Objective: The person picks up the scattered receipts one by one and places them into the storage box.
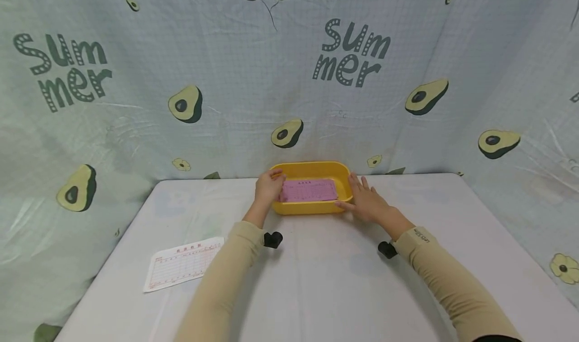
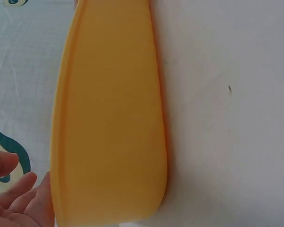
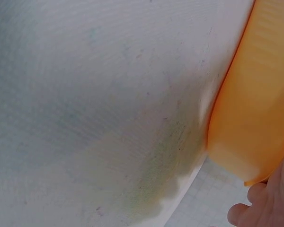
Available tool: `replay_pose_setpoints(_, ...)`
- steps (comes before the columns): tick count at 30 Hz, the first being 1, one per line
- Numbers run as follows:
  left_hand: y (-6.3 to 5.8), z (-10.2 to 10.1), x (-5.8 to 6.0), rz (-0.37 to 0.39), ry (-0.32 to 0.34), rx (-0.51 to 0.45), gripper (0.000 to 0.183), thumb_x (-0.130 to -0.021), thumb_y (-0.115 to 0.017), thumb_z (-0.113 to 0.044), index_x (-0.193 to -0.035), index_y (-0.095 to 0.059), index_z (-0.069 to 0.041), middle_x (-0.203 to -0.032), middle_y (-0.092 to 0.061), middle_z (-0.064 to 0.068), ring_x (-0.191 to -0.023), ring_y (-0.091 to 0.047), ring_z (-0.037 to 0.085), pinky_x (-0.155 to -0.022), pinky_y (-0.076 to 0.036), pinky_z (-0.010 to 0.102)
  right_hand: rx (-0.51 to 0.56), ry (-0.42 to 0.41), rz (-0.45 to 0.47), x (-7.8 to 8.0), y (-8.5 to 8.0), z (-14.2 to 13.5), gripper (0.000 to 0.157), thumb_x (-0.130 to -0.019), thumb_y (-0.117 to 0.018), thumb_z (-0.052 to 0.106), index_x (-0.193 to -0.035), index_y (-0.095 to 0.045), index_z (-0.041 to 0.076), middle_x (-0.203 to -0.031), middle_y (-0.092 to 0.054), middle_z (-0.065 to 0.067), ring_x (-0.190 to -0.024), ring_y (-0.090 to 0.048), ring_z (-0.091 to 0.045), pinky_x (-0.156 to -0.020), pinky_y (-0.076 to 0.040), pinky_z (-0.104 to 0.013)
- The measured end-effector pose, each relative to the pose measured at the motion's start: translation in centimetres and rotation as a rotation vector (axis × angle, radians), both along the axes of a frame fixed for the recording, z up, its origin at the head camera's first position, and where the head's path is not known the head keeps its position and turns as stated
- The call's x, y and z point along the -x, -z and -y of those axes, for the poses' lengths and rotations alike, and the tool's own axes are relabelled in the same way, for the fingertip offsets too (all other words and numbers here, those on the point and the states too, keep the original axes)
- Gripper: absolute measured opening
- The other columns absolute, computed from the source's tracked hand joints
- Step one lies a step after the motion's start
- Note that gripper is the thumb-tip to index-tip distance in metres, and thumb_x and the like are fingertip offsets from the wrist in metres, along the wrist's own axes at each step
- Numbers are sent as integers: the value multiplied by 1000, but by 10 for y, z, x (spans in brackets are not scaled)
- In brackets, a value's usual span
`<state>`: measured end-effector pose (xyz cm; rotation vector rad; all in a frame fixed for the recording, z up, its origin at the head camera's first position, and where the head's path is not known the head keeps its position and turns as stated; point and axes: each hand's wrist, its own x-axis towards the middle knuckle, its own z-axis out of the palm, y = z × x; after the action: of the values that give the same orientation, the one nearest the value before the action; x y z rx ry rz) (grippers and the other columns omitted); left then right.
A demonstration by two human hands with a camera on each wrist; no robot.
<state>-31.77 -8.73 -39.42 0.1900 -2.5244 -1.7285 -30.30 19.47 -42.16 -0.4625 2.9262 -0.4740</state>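
A yellow plastic tray with rounded corners stands at the table's far edge. Inside it lies a pink printed form slip. My left hand is at the tray's left end, its fingertips over the rim beside the slip. In the left wrist view, a gap shows between the thumb and the fingers, close to the yellow rim. My right hand is spread at the tray's right end, fingers along the rim and thumb at the front corner. Only some of its fingertips show in the right wrist view.
A white printed form sheet lies at the table's left, partly behind my left sleeve. The white-covered table meets a hanging avocado-print cloth at the back. Black wrist devices sit below both wrists.
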Motion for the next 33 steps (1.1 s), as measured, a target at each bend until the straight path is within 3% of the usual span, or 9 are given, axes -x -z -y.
replay_pose_setpoints(3, -4, 3, -3, -7, 29, -17, 38, -103, -61, -13, -138, -62, 1, -124, -70, 20, -99, -70, 30, -85, -58, 35, 2, 4, 4, -1, -1, 0, 104, -101, -51, 62, -161, -1, -8, -169, 5, -24, -153, 2, -49, -120, -9, -64)
replay_pose_setpoints(7, -9, 9, -5, -23, 63, -48, 39, -103, -59, -9, -141, -59, 2, -131, -66, 21, -109, -69, 34, -92, -57, 40, -2, 8, 16, 0, -2, 0, 104, -101, -51, 62, -161, 0, -7, -169, 5, -24, -153, 3, -48, -120, -9, -64)
replay_pose_setpoints(20, -25, 33, -22, 15, 112, -190, 40, -106, -56, -13, -144, -55, 1, -138, -61, 23, -117, -65, 35, -100, -53, 41, -18, -1, 1, 0, -7, 2, 101, -102, -51, 59, -160, -3, -9, -168, 2, -26, -152, 1, -50, -120, -7, -64)
replay_pose_setpoints(33, -26, 73, -46, -19, 134, -133, 38, -107, -53, -10, -144, -54, 1, -137, -62, 23, -112, -68, 31, -101, -53, 42, -9, 9, -2, -4, -7, 3, 102, -102, -53, 59, -160, -4, -9, -168, 1, -26, -153, 0, -49, -120, -7, -64)
